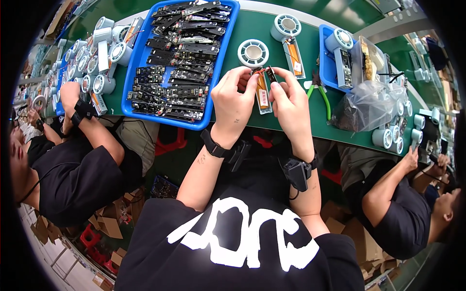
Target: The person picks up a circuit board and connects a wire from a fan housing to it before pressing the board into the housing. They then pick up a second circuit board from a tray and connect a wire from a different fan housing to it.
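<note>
A light-blue handheld fan lies before me, its round head [253,53] toward the far side and its open handle [263,107] toward me. A wrapped orange battery with a white label [262,97] sits in the handle. My left hand [236,92] is closed, with thumb and index fingertips pinching thin red wires [260,71] at the handle's top. My right hand [291,99] is closed on a small black circuit board [271,74], tilted beside those wires. The fingers partly hide where wires and board meet. Both wrists wear black straps with small devices.
A blue tray [212,99] of several circuit boards stands left. Another open fan [286,26], green-handled pliers [324,97], a smaller blue tray [326,72] and a plastic bag [361,109] lie right. Fans pile up far left [92,68]. Co-workers sit on both sides.
</note>
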The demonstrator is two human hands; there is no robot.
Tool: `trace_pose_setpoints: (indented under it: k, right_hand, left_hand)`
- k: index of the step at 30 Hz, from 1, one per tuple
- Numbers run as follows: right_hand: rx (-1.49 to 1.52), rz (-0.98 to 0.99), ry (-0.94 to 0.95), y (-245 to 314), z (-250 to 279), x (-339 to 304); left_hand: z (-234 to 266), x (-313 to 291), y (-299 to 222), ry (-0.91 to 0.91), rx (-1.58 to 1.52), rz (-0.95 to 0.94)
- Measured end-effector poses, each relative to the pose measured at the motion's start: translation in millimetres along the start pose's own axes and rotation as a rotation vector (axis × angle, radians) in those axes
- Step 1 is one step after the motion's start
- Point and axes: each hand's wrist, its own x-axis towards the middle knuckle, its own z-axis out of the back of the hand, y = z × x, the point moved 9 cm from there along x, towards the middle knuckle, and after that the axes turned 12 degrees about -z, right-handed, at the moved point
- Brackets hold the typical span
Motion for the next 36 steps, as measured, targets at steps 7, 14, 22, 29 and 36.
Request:
trace_pose_setpoints:
  k: [7, 14, 22, 29, 36]
  right_hand:
    - [0.002, 0.011, -0.021, 0.8, -1.3, 3.1]
    - [-0.059, 0.021, -0.067, 1.3, 2.2, -0.3]
    - [-0.147, 0.068, -0.078, 3.6, 4.0, -7.0]
    - [-0.146, 0.108, -0.072, 11.0, 2.8, -10.1]
    - [-0.232, 0.206, -0.125, 17.8, -1.4, -9.4]
  left_hand:
    - [2.0, 3.9, -3.2, -0.025, 0.084, -0.171]
    - [1.0, 6.1, -7.8, 0.001, 0.135, -0.144]
    - [0.4, 6.5, -25.8, 0.105, 0.405, -0.329]
    - [-11.1, 3.2, -33.6, 0.292, 0.477, -0.370]
    - [-12.0, 12.5, -24.3, 0.383, 0.425, -0.391]
